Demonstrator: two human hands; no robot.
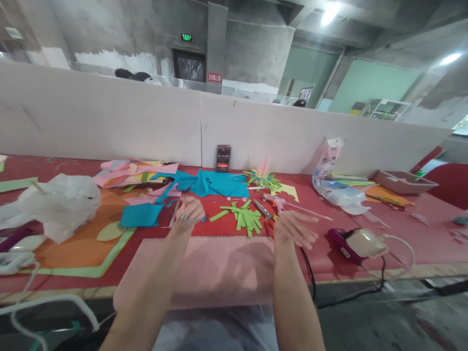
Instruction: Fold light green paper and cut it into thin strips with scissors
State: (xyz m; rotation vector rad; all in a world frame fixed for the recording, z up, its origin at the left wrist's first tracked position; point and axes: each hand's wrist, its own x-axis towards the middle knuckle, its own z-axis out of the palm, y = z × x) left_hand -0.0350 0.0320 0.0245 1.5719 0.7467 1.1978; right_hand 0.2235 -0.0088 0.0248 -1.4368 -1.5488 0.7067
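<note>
My left hand (190, 210) is above the red table with its fingers curled in. A bit of blue shows at its right edge; whether it is held I cannot make out. Left of it lies a folded blue sheet (141, 215). My right hand (295, 228) is spread with nothing in it, beside scissors (263, 209) with orange handles and a pink glue gun (278, 202). Between my hands lies a pile of green paper strips (245, 217). Behind them are a blue paper cone (202, 183) and a pink cone (263, 166) with green fringe.
A pink sheet (226, 268) covers the near table edge. White plastic bag (62, 204) and orange paper (84, 243) lie left. A phone (223, 158) leans on the white partition (153, 122). A purple power block (343, 246) with cables and a tray (405, 184) are right.
</note>
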